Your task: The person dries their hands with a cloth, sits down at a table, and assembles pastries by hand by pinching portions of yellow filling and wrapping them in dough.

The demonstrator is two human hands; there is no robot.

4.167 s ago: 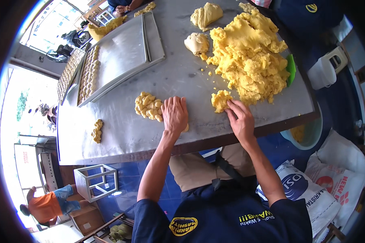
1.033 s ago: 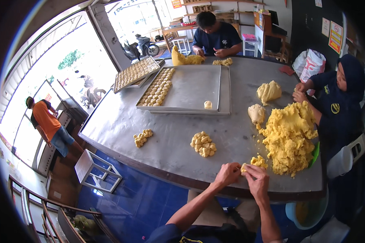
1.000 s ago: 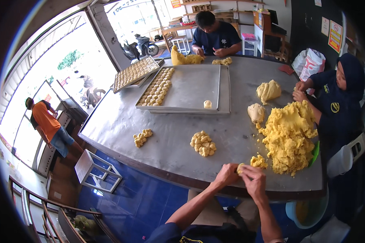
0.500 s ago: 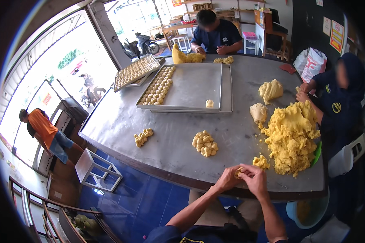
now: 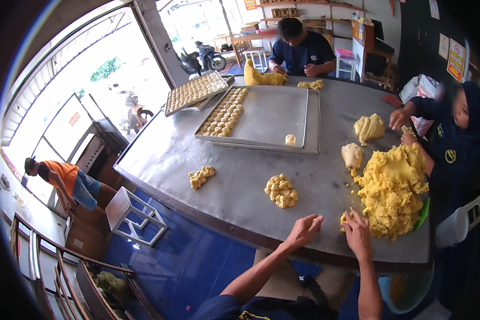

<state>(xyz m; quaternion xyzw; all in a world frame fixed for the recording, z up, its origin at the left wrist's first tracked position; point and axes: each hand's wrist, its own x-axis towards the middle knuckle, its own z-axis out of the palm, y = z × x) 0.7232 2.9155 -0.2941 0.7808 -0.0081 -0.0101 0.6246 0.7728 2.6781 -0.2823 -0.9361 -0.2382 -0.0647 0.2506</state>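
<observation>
Over the table's near edge my left hand is closed, its fingers curled and pressed together; whatever is in them is hidden. To its right, my right hand bends its fingers onto a small lump of yellow crumbly paste. Right beside that lump rises a big mound of the same yellow paste. Ahead of my left hand lies a heap of small pale dough pieces, with a smaller cluster of dough pieces farther left. Beyond the mound sit two larger pale dough lumps.
A metal tray holds rows of round dough balls and one lone ball. Stacked trays stand behind it. One person works across the table, another at the right. A white stool stands left on blue tiles.
My hands were together around a small dough piece; now they are apart. The right hand has moved to the small paste lump. The view has shifted, and the person in orange bends lower.
</observation>
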